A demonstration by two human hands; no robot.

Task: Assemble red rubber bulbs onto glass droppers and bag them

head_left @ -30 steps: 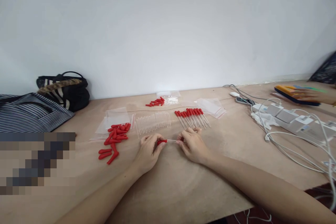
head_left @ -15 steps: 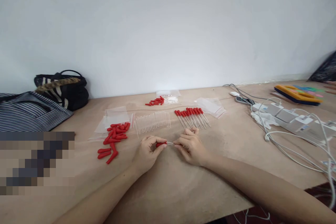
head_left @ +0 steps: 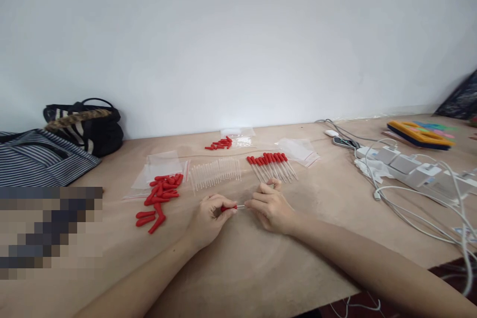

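Between thumb and fingers, my left hand [head_left: 211, 216] pinches a red rubber dropper bulb [head_left: 228, 207]. A clear glass tube [head_left: 241, 206] meets the bulb's open end, and my right hand [head_left: 272, 207] grips that tube, covering its far part. Left of my hands lies a pile of loose red bulbs [head_left: 164, 190]. Just beyond them a row of clear tubes [head_left: 216, 173] is laid side by side. Past my right hand, several droppers with red bulbs fitted [head_left: 270, 160] lie in a slanted row.
Smaller red bulbs [head_left: 219, 144] and thin tubes [head_left: 244, 141] lie farther back near plastic bags [head_left: 298, 149]. Chargers and white cables [head_left: 413, 174] spread on the right, beside a yellow and blue tray [head_left: 419, 134]. Bags [head_left: 89, 126] stand at the left by the wall.
Both hands stay nearly in place, still joined by the bulb and tube. Less of the tube shows clearly between them. The camera view has shifted slightly.
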